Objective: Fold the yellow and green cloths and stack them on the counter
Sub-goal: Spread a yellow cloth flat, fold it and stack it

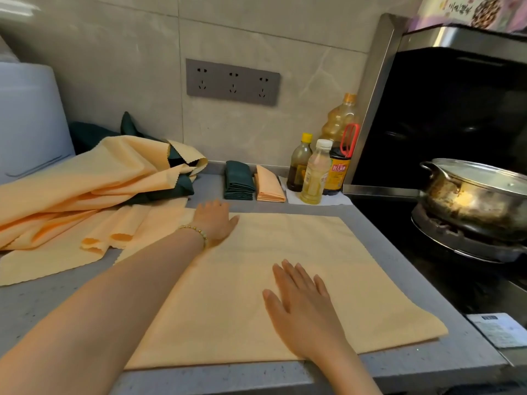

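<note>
A yellow cloth point(319, 258) lies flat on the grey counter point(42, 297), folded over once. My left hand point(214, 220) presses flat on its far left corner, a bead bracelet on the wrist. Nearer to me, my right hand point(302, 306) rests palm down on the cloth's middle with fingers spread. A heap of loose yellow cloths point(85, 189) with dark green cloths point(171, 191) tucked among them sits at the left. By the wall stand a folded green stack point(239, 181) and a folded yellow stack point(269, 185), side by side.
Several oil and sauce bottles point(316, 172) stand on a white paper at the back. A steel pot point(473, 192) sits on the black gas stove at right. A white appliance point(28, 121) fills the far left. A small white card point(499, 329) lies near the stove's front.
</note>
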Motion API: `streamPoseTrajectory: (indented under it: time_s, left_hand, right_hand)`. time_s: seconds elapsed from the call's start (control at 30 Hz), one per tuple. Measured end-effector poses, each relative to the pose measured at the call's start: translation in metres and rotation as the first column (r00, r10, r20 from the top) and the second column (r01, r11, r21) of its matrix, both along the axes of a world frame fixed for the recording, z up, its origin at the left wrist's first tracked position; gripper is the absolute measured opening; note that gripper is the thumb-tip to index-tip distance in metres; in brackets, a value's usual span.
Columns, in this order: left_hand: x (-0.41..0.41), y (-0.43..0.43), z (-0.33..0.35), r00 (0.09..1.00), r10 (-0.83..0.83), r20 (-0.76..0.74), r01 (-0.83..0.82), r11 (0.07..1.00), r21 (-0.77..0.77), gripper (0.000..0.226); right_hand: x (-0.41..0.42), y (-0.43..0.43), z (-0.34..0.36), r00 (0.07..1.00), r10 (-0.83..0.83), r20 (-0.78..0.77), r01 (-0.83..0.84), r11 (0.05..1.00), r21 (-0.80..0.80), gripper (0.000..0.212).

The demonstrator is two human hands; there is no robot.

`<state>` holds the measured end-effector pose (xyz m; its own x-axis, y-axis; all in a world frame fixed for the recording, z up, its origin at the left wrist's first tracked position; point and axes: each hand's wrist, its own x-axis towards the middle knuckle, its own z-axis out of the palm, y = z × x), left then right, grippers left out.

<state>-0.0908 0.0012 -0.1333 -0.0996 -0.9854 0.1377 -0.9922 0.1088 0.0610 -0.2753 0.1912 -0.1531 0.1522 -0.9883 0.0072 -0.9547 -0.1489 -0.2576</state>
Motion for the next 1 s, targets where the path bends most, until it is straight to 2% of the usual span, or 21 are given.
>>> streamPoseTrajectory:
  time_s: [0.13,0.2,0.27,0.37,0.43,0.47,0.53,0.57,0.63,0.7,0.8,0.87,0.9,0.97,1.0]
  left_hand:
    - [0.006,-0.009,0.004,0.987,-0.076,-0.141,0.081,0.996,0.032,0.033]
    - [0.004,-0.001,0.014,0.969,-0.167,-0.180,0.168,0.986,-0.007,0.019]
    - [0.002,0.016,0.031,0.954,-0.279,-0.106,0.269,0.958,-0.102,0.012]
    - [0.002,0.068,0.055,0.893,-0.434,0.120,0.450,0.854,-0.262,0.011]
    - [0.007,0.108,0.059,0.820,-0.514,0.252,0.569,0.780,-0.262,0.006]
    - [0.008,0.127,0.056,0.780,-0.546,0.304,0.617,0.751,-0.235,0.005]
    - [0.013,0.163,0.045,0.712,-0.590,0.381,0.682,0.710,-0.174,0.011]
    - [0.016,0.178,0.040,0.695,-0.614,0.374,0.701,0.695,-0.161,0.020]
    - [0.020,0.199,0.028,0.668,-0.620,0.412,0.717,0.684,-0.133,0.030]
    - [0.025,0.214,0.017,0.672,-0.606,0.425,0.706,0.698,-0.120,0.030]
    - [0.032,0.226,0.009,0.694,-0.602,0.394,0.701,0.691,-0.178,0.032]
    - [0.036,0.224,0.002,0.710,-0.600,0.369,0.693,0.689,-0.212,0.032]
    - [0.035,0.225,0.000,0.710,-0.607,0.355,0.697,0.676,-0.238,0.030]
    - [0.036,0.228,-0.002,0.735,-0.608,0.301,0.677,0.676,-0.290,0.006]
    - [0.035,0.230,0.001,0.756,-0.610,0.238,0.654,0.683,-0.325,0.016]
  right_hand:
    - [-0.002,-0.001,0.000,1.000,-0.002,0.005,0.002,1.000,-0.007,0.059]
    - [-0.002,-0.001,0.000,1.000,0.000,0.012,0.000,1.000,-0.010,0.059]
    - [-0.002,0.000,0.001,1.000,0.003,0.023,-0.002,1.000,-0.014,0.059]
    - [-0.003,-0.001,0.002,0.997,0.005,0.083,0.000,0.999,-0.054,0.062]
    - [-0.001,0.001,0.006,0.978,0.001,0.209,0.040,0.981,-0.189,0.078]
    - [-0.001,0.003,0.009,0.972,0.019,0.233,0.064,0.937,-0.344,0.089]
    - [-0.006,0.008,0.017,0.989,0.057,0.133,0.037,0.789,-0.613,0.102]
    - [-0.010,0.011,0.020,0.997,0.059,0.059,-0.004,0.741,-0.671,0.104]
    - [-0.021,0.016,0.023,0.992,0.103,-0.078,-0.129,0.738,-0.663,0.091]
    - [-0.035,0.022,0.019,0.966,0.212,-0.149,-0.258,0.746,-0.614,0.062]
    - [-0.054,0.027,0.009,0.935,0.334,-0.116,-0.342,0.770,-0.539,0.039]
    - [-0.064,0.029,0.003,0.923,0.377,-0.079,-0.356,0.759,-0.545,0.021]
    - [-0.067,0.031,0.002,0.919,0.392,-0.053,-0.353,0.751,-0.558,0.017]
    - [-0.071,0.036,0.000,0.904,0.424,0.050,-0.317,0.745,-0.587,0.035]
    - [-0.072,0.038,0.001,0.898,0.430,0.092,-0.294,0.743,-0.602,0.040]
